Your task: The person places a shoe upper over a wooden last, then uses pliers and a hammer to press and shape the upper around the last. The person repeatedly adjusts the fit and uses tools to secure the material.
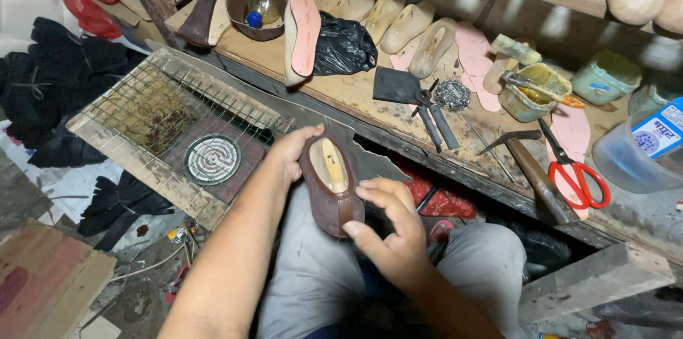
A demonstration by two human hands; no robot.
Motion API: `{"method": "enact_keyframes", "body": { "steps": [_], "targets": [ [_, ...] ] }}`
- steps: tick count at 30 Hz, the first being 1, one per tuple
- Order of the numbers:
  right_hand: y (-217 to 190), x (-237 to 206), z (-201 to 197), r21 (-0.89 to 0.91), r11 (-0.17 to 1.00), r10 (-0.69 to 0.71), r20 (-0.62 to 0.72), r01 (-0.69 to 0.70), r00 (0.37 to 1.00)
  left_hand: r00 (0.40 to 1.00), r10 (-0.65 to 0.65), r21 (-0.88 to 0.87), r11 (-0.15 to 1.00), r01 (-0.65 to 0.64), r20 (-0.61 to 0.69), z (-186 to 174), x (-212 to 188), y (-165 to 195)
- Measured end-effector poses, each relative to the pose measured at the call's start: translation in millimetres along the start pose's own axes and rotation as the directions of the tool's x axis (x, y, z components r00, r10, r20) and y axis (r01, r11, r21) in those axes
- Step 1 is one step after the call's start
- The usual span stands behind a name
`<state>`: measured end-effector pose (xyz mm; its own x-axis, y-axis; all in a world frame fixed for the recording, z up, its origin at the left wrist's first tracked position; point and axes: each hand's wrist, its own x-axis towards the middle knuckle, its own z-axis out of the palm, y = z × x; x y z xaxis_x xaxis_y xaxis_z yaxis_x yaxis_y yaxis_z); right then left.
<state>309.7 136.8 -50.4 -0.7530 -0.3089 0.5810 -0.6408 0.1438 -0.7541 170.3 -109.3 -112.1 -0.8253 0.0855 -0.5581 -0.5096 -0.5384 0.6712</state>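
The right hand [388, 229] is nearest, its grip closed on the heel end of a brown shoe upper on a wooden last [329, 184], held over the person's lap. The left hand [293, 150] clasps the shoe's far side, thumb over the toe. Beyond the shoe runs the long wooden counter [341, 90]; left of the shoe sits a wire-mesh frame [153, 108] with a round heater coil [211, 159]. Right of the shoe lie a hammer [530, 165] and red-handled scissors [575, 168].
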Motion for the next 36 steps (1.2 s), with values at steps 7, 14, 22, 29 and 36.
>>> {"method": "enact_keyframes", "body": {
  "steps": [7, 14, 22, 29, 36],
  "targets": [
    [-18.9, 20.3, 13.0, -0.208, 0.975, -0.100, -0.091, 0.079, 0.991, 0.995, -0.029, -0.117, 0.993, 0.018, -0.091, -4.0, -2.0, -15.6],
    [-24.7, 31.8, 12.4, -0.418, 0.897, -0.213, -0.131, 0.141, 0.968, 0.926, 0.099, -0.163, 0.972, -0.168, -0.365, 3.4, -12.4, -16.8],
    [-9.8, 21.0, 15.8, -0.386, 0.914, -0.181, -0.117, 0.123, 0.977, 0.949, 0.049, -0.211, 0.970, -0.119, -0.311, -9.8, -3.6, -31.4],
    [36.0, -9.9, 24.8, 0.683, 0.407, 0.719, 0.170, -0.607, 0.674, 0.993, -0.009, -0.243, 0.970, -0.021, -0.120, -21.7, -0.5, -23.0],
    [34.7, -25.9, 37.5, 0.733, 0.180, 0.732, 0.345, -0.655, 0.587, 0.994, -0.024, -0.256, 0.967, -0.005, -0.109, -18.6, 0.9, -24.2]
  ]
}}
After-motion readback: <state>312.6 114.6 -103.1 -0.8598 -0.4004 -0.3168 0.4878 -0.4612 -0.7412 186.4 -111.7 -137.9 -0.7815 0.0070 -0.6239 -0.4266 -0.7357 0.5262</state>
